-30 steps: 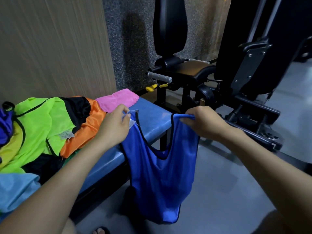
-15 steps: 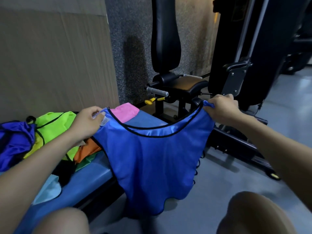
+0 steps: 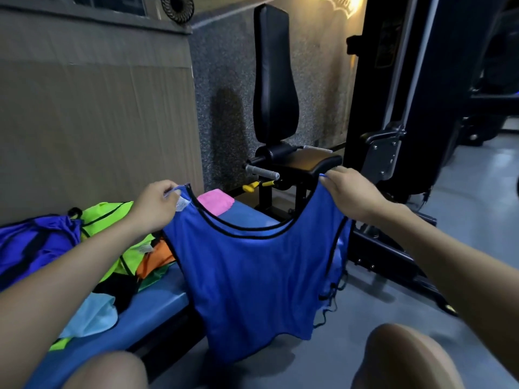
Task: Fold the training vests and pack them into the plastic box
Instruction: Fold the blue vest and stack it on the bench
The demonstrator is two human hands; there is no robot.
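Both hands pinched strap tops: your left hand [image 3: 157, 204] and right hand [image 3: 348, 192] held the blue vest [image 3: 252, 276] spread in the air between them. Step: opening flat; next, fold it in half. Left of your left hand, the vest pile [image 3: 112, 242] crowded the bench [image 3: 157, 310]. No plastic box visible.

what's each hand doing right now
Left hand: pinching one shoulder strap of the blue vest.
Right hand: gripping the other shoulder strap.
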